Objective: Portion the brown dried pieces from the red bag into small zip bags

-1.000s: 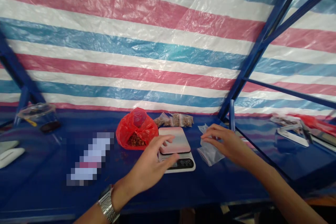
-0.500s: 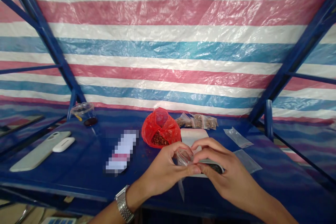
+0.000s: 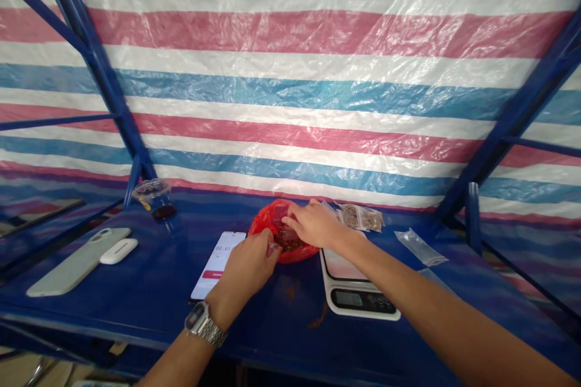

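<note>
A red plastic bag (image 3: 262, 217) sits at the middle of the blue table, its mouth open over small reddish-brown dried pieces (image 3: 293, 242). My left hand (image 3: 252, 263) is at the bag's near left side, its fingers closed on a small clear plastic bag (image 3: 273, 247), mostly hidden by them. From the right, my right hand (image 3: 318, 225) reaches over the red bag's mouth with bent fingers. Their tips are partly hidden, so what they grip, if anything, does not show. Under my right forearm lies a white digital kitchen scale (image 3: 338, 302).
Several filled clear bags (image 3: 363, 216) lie behind the scale, and an unfilled clear bag (image 3: 420, 247) to its right. Leftward are a phone with a lit timer (image 3: 213, 263), a pale phone (image 3: 77, 263), a white earbud case (image 3: 118, 251) and a clear cup with dark liquid (image 3: 158, 202).
Both hands have moved from in front of the scale, forward and left to the red bag. My right hand has come off the clear bag. The scale's display is uncovered; the view has shifted slightly.
</note>
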Motion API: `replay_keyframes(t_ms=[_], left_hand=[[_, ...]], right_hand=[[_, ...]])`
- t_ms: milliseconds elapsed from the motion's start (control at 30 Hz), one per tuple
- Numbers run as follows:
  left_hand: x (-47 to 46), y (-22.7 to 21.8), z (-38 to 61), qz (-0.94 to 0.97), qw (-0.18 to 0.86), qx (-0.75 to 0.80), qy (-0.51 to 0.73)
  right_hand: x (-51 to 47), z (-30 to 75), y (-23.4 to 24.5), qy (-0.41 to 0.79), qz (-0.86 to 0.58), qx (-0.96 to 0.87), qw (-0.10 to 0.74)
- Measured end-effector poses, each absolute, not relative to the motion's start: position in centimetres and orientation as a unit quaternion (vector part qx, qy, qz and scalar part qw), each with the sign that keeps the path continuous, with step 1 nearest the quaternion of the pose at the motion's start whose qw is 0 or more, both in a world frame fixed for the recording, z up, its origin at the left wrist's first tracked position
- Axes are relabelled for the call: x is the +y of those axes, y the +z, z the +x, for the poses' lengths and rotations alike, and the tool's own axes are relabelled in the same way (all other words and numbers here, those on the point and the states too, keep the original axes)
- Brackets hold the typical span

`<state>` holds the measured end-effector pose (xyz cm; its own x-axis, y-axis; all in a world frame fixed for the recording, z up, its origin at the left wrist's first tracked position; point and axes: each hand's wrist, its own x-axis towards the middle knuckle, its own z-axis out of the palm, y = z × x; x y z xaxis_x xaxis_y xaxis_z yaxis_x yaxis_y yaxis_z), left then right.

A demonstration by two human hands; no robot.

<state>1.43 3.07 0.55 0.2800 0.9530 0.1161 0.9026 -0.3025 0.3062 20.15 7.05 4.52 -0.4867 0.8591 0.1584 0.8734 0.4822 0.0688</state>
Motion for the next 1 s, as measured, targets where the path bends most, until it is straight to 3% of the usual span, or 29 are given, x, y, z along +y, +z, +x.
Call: replay_keyframes(t_ms=[167,367,533,700,900,1000], left_hand=[[2.4,0.9,1.7,0.787,0.073,0.603,0.112],[-1.5,2.5,5.4,0.815,0.066,0.564,0.114],[-3.6,2.6,7.1,0.805,0.168,0.568,0.040],[-3.4,2.4,7.0,0.799,0.171,0.575,0.037],[-2.9,1.7,7.2,0.802,0.159,0.573,0.055],[-2.8,1.6,7.1,0.807,0.146,0.570,0.052]], right_hand=[[7.1,22.0,4.4,-0.087,-0.496,-0.863,-0.043],[7.6,20.9,3.0,-0.047,-0.436,-0.898,0.034],[7.5,21.1,2.8,-0.029,-0.416,-0.906,0.069],[7.3,22.8,3.2,-0.039,-0.408,-0.911,0.036],[7.5,23.3,2.9,0.069,-0.375,-0.924,0.022],[7.1,22.8,2.9,0.028,-0.399,-0.916,0.022]])
